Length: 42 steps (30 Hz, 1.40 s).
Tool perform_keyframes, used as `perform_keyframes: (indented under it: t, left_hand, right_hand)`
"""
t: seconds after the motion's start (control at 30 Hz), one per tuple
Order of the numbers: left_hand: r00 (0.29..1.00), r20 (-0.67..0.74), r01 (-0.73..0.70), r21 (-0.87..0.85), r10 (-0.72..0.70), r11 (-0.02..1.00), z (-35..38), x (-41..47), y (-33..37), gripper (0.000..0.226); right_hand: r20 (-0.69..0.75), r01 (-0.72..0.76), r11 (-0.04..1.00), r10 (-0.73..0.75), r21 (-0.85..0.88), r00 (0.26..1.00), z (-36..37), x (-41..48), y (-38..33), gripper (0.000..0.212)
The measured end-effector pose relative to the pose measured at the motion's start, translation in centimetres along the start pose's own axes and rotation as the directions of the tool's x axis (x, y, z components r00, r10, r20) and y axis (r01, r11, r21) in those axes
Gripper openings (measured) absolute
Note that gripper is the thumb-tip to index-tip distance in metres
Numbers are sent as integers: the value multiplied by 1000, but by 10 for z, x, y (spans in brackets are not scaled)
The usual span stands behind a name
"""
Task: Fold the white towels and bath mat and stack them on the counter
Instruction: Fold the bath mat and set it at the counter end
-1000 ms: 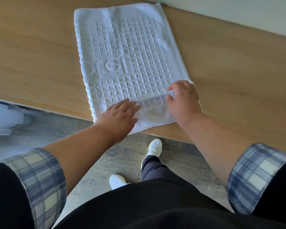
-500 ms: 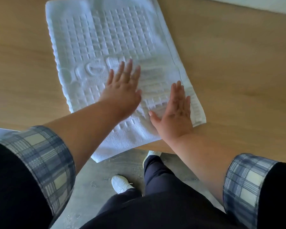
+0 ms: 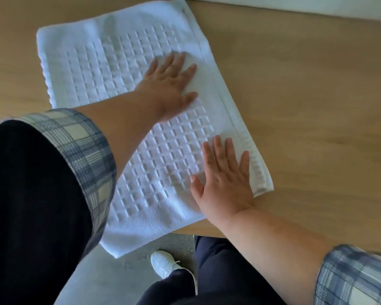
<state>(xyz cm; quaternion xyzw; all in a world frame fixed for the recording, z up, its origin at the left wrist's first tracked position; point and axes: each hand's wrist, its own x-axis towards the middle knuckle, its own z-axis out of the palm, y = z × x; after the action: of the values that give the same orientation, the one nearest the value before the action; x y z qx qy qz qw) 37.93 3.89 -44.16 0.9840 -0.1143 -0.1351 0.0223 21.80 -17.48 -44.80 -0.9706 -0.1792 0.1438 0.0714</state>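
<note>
No lettering readable on the bath mat (image 3: 167, 155).

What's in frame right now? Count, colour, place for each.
bath mat: 1, white, flat on counter, near corner overhanging the edge
counter: 1, light wood, under mat
wall: 1, pale, top right
floor: 1, grey, below counter edge
shoe: 1, white, on floor
trousers: 1, dark, bottom centre
plaid cuffs: 2, blue-grey, both forearms
left hand: 1, flat on mat, far part
right hand: 1, flat on mat, near right edge
</note>
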Motion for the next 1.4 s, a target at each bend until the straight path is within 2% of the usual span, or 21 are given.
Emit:
perform_keyframes:
  t: [0.07,0.13,0.17,0.23,0.3,0.37,0.4,0.47,0.57,0.8,0.87,0.97,1.0,1.03,1.07,1.1,1.13,1.17,1.2,1.3,1.4]
  left_hand:
    - [1000,4,24,-7,-24,1000,-4,4,-10,71]
    - [1000,-5,18,-21,-18,1000,-5,-1,-4,67]
    - [999,-30,10,-41,-11,999,-5,-7,3,64]
    - [995,-99,21,-120,-33,993,1,-24,20,60]
    - [980,-138,114,-193,-142,975,8,-47,30,60]
    - [947,-128,263,-213,-293,941,15,-69,29,63]
    - [926,-108,336,-203,-362,920,18,-79,24,64]
    - [886,-66,445,-161,-459,881,24,-93,6,68]
    - [869,-29,484,-147,-493,863,27,-94,-36,74]
    - [879,-40,465,-152,-475,872,13,-46,-123,78]
    - [854,-15,513,-155,-521,845,5,-35,-143,77]
    - [777,31,622,-190,-629,760,-8,-21,-153,74]
    - [787,-9,603,-203,-617,772,-12,-17,-145,72]
    - [840,-83,511,-213,-536,833,-14,-14,-132,70]
    - [919,-159,328,-205,-362,922,-13,-10,-113,68]
    - [976,-185,88,-162,-118,983,-12,-7,-92,66]
    - [982,-157,-121,-96,105,988,-9,-3,-74,65]
    - [968,-101,-236,-37,231,971,-8,4,-62,64]
    - [963,-60,-262,-4,261,965,-8,17,-58,64]
    - [984,-40,-173,11,173,985,-17,64,-67,70]
    - [987,-32,-160,22,161,987,-31,104,-76,73]
  right_hand:
    - [51,-2,1000,2,7,999,-3,0,0,74]
    - [84,-48,992,38,114,996,-12,2,-4,74]
    - [60,-57,977,45,204,997,-19,7,-7,72]
    - [-84,24,946,4,324,996,-34,26,-21,64]
    - [-177,95,923,-30,374,984,-46,55,-38,60]
    - [-107,83,902,-41,424,993,-54,86,-52,57]
    - [-49,76,909,-61,411,997,-54,99,-55,57]
    - [58,100,964,-118,248,991,-45,114,-54,62]
    - [79,181,983,-179,-21,981,-27,118,-49,71]
    - [36,157,982,-154,-109,987,-21,119,-53,72]
    - [48,154,982,-150,-107,988,-21,119,-54,72]
    - [70,143,984,-136,-103,988,-24,120,-55,72]
    - [79,143,984,-135,-103,988,-25,120,-56,72]
    - [85,142,984,-134,-103,987,-26,119,-58,72]
    - [87,139,985,-130,-101,988,-27,119,-59,72]
    - [87,133,987,-125,-95,988,-28,118,-60,73]
    - [91,128,988,-120,-86,989,-28,119,-61,74]
    - [94,125,989,-117,-78,989,-29,119,-61,75]
    - [99,125,989,-118,-74,988,-29,120,-61,76]
    - [105,142,987,-134,-75,985,-29,120,-58,75]
    - [74,163,985,-159,-55,984,-28,119,-56,74]
